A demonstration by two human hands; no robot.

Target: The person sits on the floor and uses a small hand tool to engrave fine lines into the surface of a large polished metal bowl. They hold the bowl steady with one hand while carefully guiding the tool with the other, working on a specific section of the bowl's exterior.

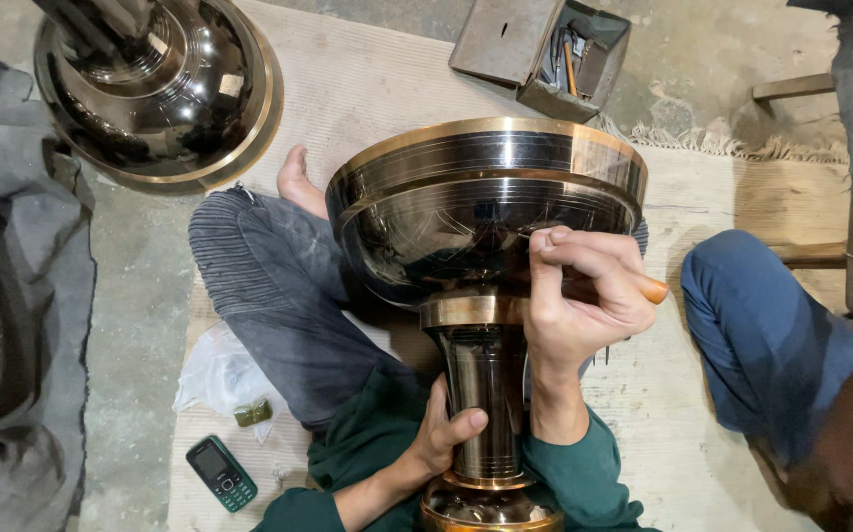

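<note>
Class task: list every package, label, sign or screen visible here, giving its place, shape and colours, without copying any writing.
Mobile phone: on the mat at lower left, small upright rectangle, green body, dark unlit screen, keypad below.
Plastic bag: crumpled, clear-whitish, just above the phone beside the knee.
Small packet: at the bag's lower edge, olive-green, squarish.
Metal box: top centre, grey, open, hinged lid laid flat, tools inside.

Floor-level metal workshop, handcraft kind.
Bare concrete floor (140,296) with a woven mat (367,79) spread for sitting cross-legged; large polished brass-and-dark metal vessel (485,197) propped across the lap, a second like it (160,89) set aside on the floor; open metal toolbox (545,49) with small tools close by; grey cloth (32,246) heaped alongside.
</note>
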